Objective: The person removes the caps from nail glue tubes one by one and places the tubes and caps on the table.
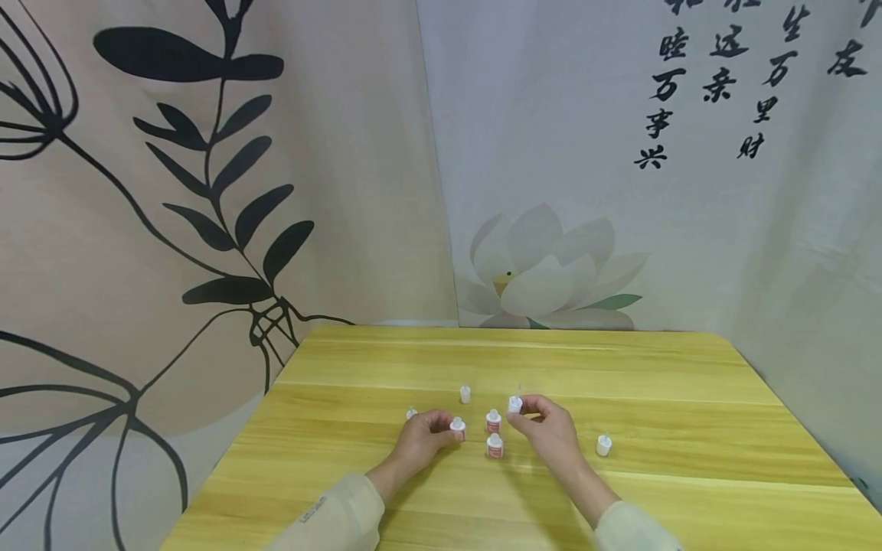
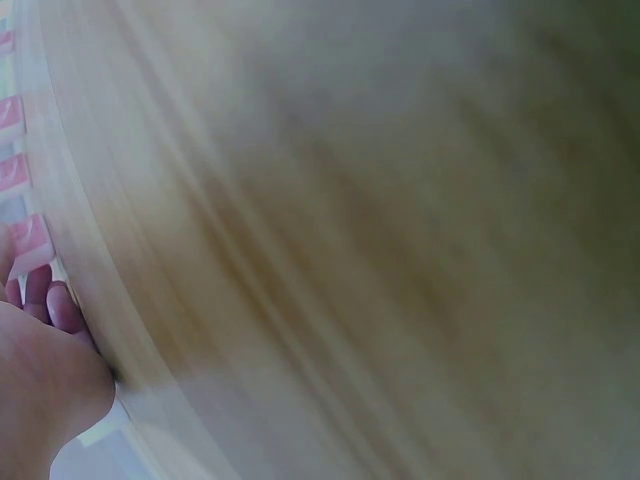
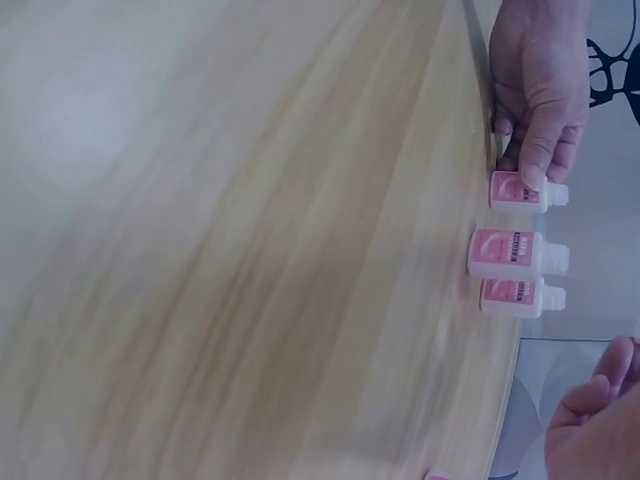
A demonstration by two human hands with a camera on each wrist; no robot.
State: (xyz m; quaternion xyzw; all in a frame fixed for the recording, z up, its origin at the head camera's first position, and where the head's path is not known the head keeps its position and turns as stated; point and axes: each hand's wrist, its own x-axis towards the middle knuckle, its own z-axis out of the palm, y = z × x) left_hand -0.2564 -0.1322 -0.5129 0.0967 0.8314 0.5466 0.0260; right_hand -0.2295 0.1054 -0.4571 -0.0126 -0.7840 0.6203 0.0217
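My left hand (image 1: pixel 422 441) grips a small white bottle (image 1: pixel 458 425) with a pink label, fingers curled about its side; in the right wrist view the thumb lies near its shoulder. Two similar bottles stand one behind the other between the hands: the rear bottle (image 1: pixel 493 421) and the front bottle (image 1: pixel 494 446). My right hand (image 1: pixel 551 432) pinches a small white piece (image 1: pixel 514 405) with a thin tip pointing up, between thumb and index finger, just right of the rear bottle. In the right wrist view that right hand (image 3: pixel 600 415) shows only partly, its fingertips cut off.
Similar small white pieces stand around: one behind (image 1: pixel 465 394), one on the right (image 1: pixel 603 445), and one partly hidden beyond the left hand (image 1: pixel 411 413). All rest on the wood-grain table (image 1: pixel 620 367). A printed curtain (image 1: pixel 372 191) hangs behind its far edge.
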